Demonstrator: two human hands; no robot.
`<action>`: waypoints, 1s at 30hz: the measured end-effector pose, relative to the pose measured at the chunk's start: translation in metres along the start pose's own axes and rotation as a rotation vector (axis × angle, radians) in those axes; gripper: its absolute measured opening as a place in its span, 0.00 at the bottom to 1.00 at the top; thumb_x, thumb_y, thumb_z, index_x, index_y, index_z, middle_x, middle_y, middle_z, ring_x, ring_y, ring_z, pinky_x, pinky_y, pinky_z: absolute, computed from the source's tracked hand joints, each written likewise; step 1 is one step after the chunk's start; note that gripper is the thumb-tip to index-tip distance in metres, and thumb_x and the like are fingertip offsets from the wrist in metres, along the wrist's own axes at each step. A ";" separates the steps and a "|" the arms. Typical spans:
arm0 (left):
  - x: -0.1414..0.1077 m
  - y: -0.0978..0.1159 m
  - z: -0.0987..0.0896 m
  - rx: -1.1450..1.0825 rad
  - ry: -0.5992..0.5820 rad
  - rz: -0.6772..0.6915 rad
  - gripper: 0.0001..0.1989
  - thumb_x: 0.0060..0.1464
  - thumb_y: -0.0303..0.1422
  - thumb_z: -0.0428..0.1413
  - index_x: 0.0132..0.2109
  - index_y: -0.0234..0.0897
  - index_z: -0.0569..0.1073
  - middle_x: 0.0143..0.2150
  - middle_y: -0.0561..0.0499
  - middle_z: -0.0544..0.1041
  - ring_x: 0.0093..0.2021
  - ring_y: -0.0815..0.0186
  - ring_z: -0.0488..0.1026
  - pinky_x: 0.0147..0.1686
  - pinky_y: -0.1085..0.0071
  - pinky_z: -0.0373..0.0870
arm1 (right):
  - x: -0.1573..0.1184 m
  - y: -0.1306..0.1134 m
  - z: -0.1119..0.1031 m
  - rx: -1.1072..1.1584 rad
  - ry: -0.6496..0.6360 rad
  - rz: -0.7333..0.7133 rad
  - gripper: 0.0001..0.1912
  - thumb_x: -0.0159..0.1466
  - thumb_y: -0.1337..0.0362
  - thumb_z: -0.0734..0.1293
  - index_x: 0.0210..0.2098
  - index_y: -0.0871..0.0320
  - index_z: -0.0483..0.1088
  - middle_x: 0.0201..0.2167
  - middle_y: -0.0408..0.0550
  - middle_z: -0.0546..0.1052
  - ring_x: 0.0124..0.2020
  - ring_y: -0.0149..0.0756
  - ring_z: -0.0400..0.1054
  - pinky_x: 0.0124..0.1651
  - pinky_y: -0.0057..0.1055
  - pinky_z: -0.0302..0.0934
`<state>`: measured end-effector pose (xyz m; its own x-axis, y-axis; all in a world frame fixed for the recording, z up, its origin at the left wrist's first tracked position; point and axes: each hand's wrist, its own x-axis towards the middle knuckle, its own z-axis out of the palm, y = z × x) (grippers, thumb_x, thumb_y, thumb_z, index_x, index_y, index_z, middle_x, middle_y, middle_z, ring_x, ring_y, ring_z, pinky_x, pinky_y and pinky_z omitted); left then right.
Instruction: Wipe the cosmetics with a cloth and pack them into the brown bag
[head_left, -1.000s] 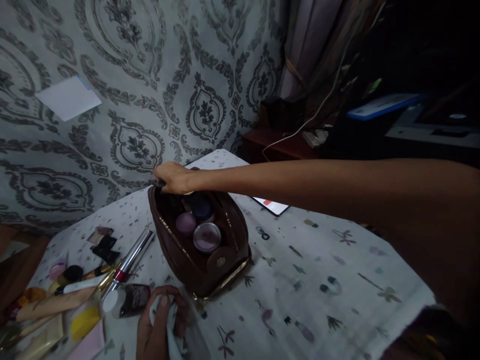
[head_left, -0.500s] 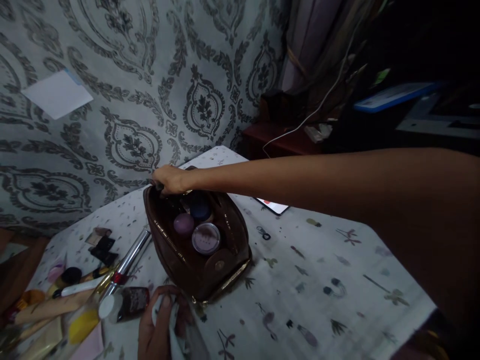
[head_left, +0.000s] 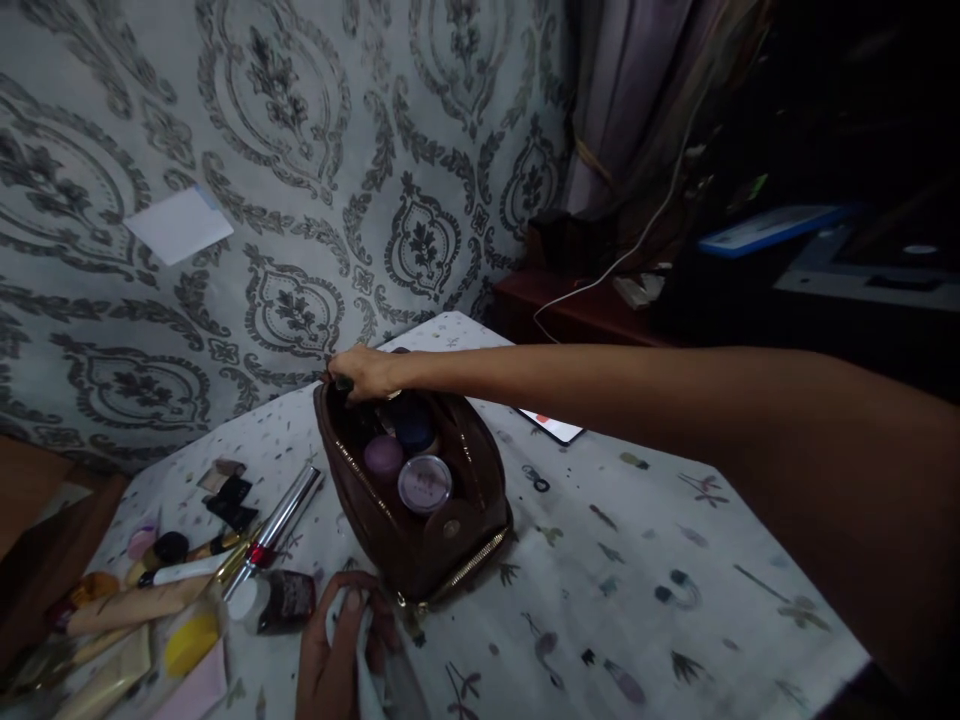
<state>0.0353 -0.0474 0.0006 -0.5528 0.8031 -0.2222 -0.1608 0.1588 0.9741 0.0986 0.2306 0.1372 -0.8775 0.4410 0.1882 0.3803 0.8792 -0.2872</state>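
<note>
A brown zippered bag (head_left: pixel 427 540) lies open on the patterned white tablecloth. Inside it are a round clear-lidded container (head_left: pixel 425 484), a purple round item (head_left: pixel 383 457) and a dark blue one (head_left: pixel 415 428). My right hand (head_left: pixel 364 373) reaches across to the bag's far left end, its fingers curled at the rim around something dark I cannot make out. Near the bag's front corner, my left hand (head_left: pixel 345 640) is closed on a whitish cloth (head_left: pixel 361 650). A dark bottle with a white cap (head_left: pixel 289 600) lies just left of that hand.
Silver tube (head_left: pixel 289 510), brushes, a yellow sponge (head_left: pixel 191 643), black compacts (head_left: pixel 231 500) and other cosmetics lie at the left. A phone (head_left: pixel 553 426) lies beyond the bag, partly under my right arm. A patterned wall (head_left: pixel 300 200) borders the table.
The whole scene has shifted slightly right and down in the view. Both hands keep nearly the same places relative to the bag.
</note>
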 end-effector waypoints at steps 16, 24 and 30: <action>0.002 -0.001 -0.002 0.026 -0.046 0.022 0.22 0.48 0.53 0.63 0.35 0.36 0.76 0.26 0.52 0.73 0.23 0.68 0.68 0.18 0.77 0.60 | 0.012 0.007 0.001 -0.020 -0.040 0.063 0.19 0.62 0.65 0.71 0.51 0.63 0.71 0.48 0.52 0.78 0.50 0.40 0.72 0.47 0.27 0.64; 0.001 -0.002 -0.002 0.056 -0.034 0.060 0.21 0.51 0.52 0.62 0.36 0.36 0.76 0.27 0.51 0.74 0.21 0.70 0.67 0.18 0.77 0.59 | 0.008 0.001 -0.005 0.012 -0.058 0.098 0.22 0.59 0.67 0.73 0.52 0.65 0.70 0.49 0.53 0.78 0.50 0.39 0.72 0.47 0.25 0.63; -0.006 0.014 0.003 0.046 0.063 0.067 0.21 0.46 0.51 0.65 0.34 0.37 0.75 0.25 0.52 0.75 0.21 0.70 0.67 0.18 0.77 0.60 | 0.001 -0.003 -0.009 0.012 -0.058 0.139 0.22 0.58 0.68 0.74 0.51 0.66 0.71 0.50 0.54 0.78 0.50 0.40 0.73 0.43 0.24 0.64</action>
<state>0.0391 -0.0480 0.0157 -0.6114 0.7756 -0.1569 -0.0844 0.1332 0.9875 0.0989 0.2305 0.1463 -0.8321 0.5472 0.0911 0.4963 0.8077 -0.3182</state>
